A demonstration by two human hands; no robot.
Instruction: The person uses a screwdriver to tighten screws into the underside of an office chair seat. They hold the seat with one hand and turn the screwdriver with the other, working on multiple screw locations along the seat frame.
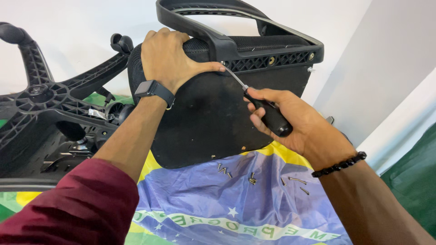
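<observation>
A black chair seat (209,118) is stood on edge on a flag cloth (218,204) of blue, yellow and green, its flat underside turned toward the camera. The left hand (170,59) is laid over the seat's upper left corner, fingers curled over the padded edge and thumb stretched along the underside (a dark watch (152,89) is worn at that wrist). The right hand (290,120) is clamped around the black handle of a screwdriver (261,104), held just right of the seat's middle; the metal shaft is angled up and left, its tip set against the armrest bracket (272,56) near the left thumb. A bead bracelet (338,165) is seen on the right wrist. Loose screws (252,178) are scattered on the cloth just below the seat's lower edge. A black star-shaped chair base (45,97) with casters is lying to the left of the seat.
</observation>
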